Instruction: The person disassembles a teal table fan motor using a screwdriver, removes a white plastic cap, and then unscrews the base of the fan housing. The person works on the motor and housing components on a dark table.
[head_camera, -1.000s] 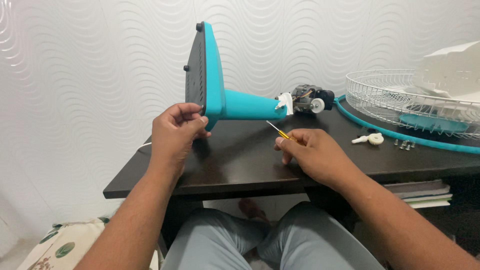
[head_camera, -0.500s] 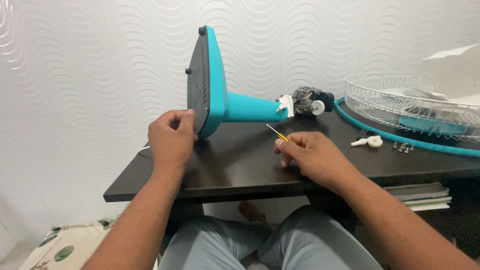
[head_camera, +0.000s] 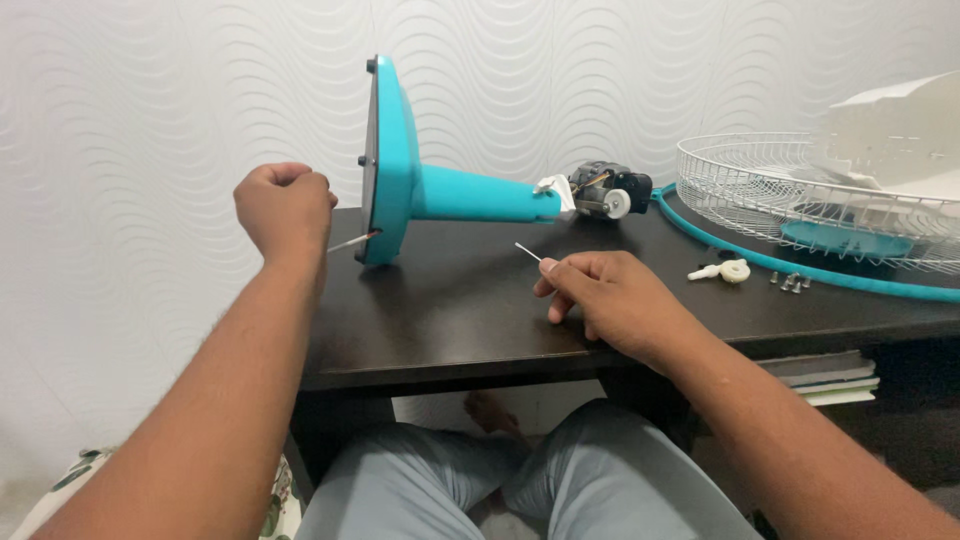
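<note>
A home room, dark wooden table (head_camera: 450, 320) against wavy textured white wallpaper (head_camera: 150, 100), stacked books (head_camera: 825, 375) beneath at four o'clock, patterned cushion (head_camera: 60, 490) at seven o'clock

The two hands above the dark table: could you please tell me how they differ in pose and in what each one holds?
The left hand is a raised fist, pulling a thin white cord from the underside of the turquoise fan base; the right hand rests low on the table, pinching a thin tool. Both are bare, and each grips something slender.
</note>
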